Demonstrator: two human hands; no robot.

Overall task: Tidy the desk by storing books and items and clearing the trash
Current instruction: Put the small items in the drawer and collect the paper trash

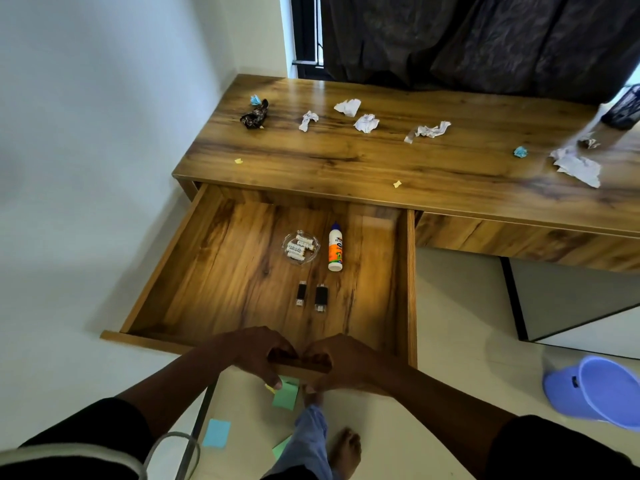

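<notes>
The wooden desk's left drawer (159, 271) is pulled far out. My left hand (252, 351) and my right hand (341, 362) both grip its front edge, fingers curled over the top. Inside lie a glue bottle (335, 249), a clear dish of batteries (299, 247) and two black USB sticks (311, 295). On the desk top (346, 161) lie several crumpled white papers (366, 123), a dark wrapper (255, 116), small blue wads (520, 152) and yellow scraps (397, 183).
A blue plastic bin (599, 393) lies tipped on the floor at the right. Green (285, 396) and blue (217, 433) sticky notes lie on the floor by my bare foot (344, 448). A wall stands at the left, a dark curtain (485, 39) behind the desk.
</notes>
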